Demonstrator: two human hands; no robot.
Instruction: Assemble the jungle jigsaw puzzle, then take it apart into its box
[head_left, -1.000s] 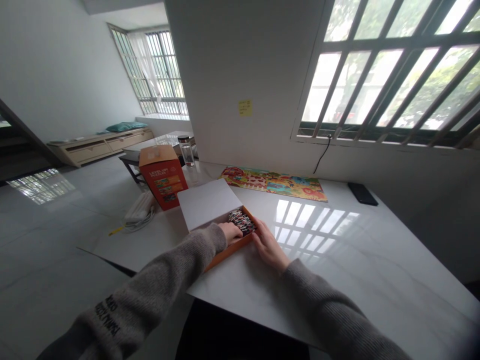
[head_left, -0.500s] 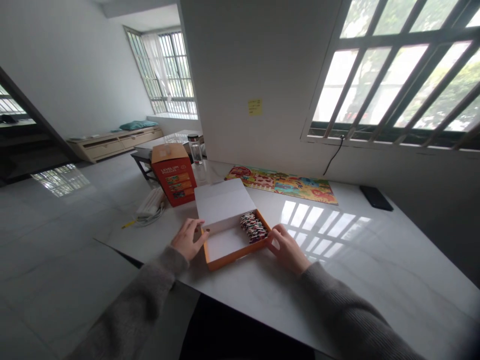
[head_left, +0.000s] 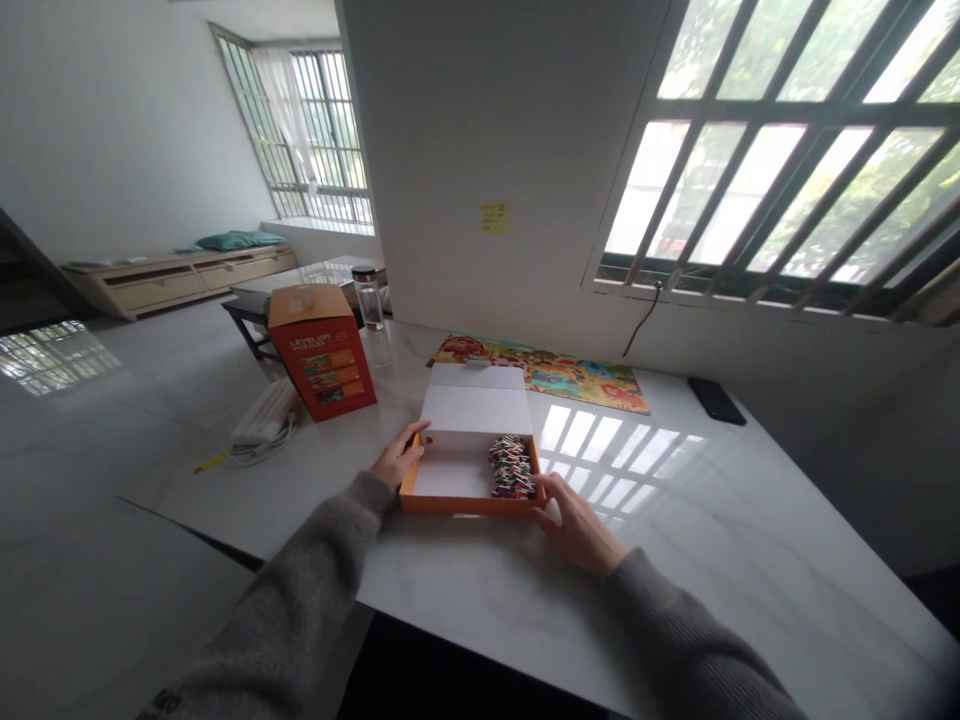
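A long white marble-topped table (head_left: 465, 610) runs beneath a barred window, and on it sits an open cardboard puzzle box. Its shallow orange tray (head_left: 472, 507) has a white interior, and its white-lined lid (head_left: 474, 400) is folded back at the far side. Inside the tray, a tight stack of multicoloured jigsaw pieces (head_left: 511, 467) stands on edge along the right wall, leaving the left part of the white floor bare.

Beyond the tray, a tall red-orange cardboard box (head_left: 322, 365) printed "LEVEL UP PUZZLES" stands upright, with a clear glass bottle (head_left: 367, 298) behind it. An assembled colourful jigsaw puzzle (head_left: 540, 372) lies flat near the wall, just behind the lid, and a black phone (head_left: 716, 400) lies further right.

The left hand (head_left: 401, 455) is open, with its fingers at the tray's left rim, though the view is too shallow to be sure they touch it. The right hand (head_left: 577, 525) is also open, its fingers against the tray's near right corner, just beside the stack. Neither hand grips anything.
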